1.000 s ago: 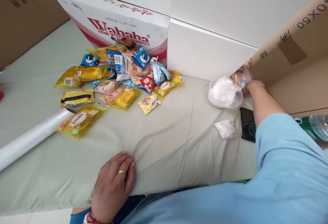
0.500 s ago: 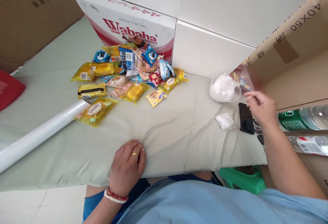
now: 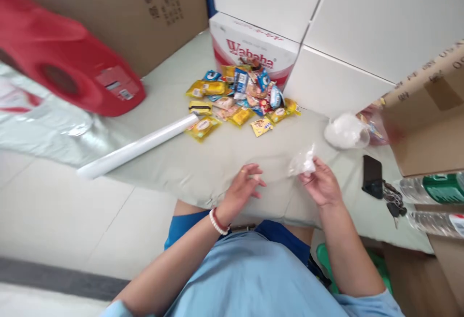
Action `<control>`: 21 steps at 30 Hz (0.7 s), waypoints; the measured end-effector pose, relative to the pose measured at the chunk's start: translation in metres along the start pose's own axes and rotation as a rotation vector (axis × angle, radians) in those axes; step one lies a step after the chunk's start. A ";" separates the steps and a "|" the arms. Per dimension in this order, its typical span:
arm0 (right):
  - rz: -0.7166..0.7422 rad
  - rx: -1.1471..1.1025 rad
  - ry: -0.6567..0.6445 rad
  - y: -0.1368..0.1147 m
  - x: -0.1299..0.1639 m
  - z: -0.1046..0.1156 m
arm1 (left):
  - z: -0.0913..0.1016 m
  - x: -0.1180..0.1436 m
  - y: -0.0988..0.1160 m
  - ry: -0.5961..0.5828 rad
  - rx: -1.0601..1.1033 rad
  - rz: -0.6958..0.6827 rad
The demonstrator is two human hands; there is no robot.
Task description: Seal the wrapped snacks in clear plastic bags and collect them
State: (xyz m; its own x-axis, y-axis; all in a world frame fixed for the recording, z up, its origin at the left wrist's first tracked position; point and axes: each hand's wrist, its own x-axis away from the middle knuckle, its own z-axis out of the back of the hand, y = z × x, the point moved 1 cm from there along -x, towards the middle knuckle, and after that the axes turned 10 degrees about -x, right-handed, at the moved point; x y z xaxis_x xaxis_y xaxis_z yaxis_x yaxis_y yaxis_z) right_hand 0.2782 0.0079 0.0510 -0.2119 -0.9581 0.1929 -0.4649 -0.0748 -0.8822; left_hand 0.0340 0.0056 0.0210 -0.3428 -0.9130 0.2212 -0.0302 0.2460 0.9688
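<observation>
Since half a second ago the right hand (image 3: 322, 185) has come back from beside the phone (image 3: 371, 176) and now pinches a crumpled clear plastic bag (image 3: 302, 161) between thumb and fingers, just above the pale green cloth (image 3: 203, 162). Meanwhile the left hand (image 3: 242, 189) has lifted off the cloth and hovers with fingers loosely spread, holding nothing, near the bag but apart from it. Beyond lie a heap of snack packets (image 3: 242, 102), a white roll (image 3: 137, 145) and what looks like a white bowl (image 3: 346, 132), though it is blurred
</observation>
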 end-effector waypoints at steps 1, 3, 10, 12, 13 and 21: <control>-0.083 0.007 -0.061 0.016 0.005 -0.018 | -0.006 -0.001 0.002 -0.079 0.156 0.079; -0.181 0.076 -0.118 0.041 0.014 -0.042 | -0.008 -0.006 0.001 -0.134 0.317 0.157; -0.102 0.257 0.042 0.045 0.021 -0.022 | 0.039 -0.010 -0.013 0.234 0.196 0.143; -0.090 0.287 0.031 0.041 0.027 -0.013 | 0.045 -0.010 -0.012 0.246 0.132 0.090; -0.049 0.310 0.034 0.040 0.031 -0.011 | 0.047 -0.010 -0.012 0.270 0.091 0.054; 0.619 0.780 -0.046 0.045 0.074 -0.027 | 0.018 0.009 -0.004 0.042 0.013 0.205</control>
State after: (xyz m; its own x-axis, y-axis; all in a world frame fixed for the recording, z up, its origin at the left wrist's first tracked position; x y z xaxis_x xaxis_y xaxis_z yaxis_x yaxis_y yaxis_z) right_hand 0.2180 -0.0589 0.0372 -0.1851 -0.8981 -0.3990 0.4152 0.2965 -0.8600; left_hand 0.0141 0.0019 0.0176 -0.3036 -0.8559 0.4187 0.0239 0.4324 0.9014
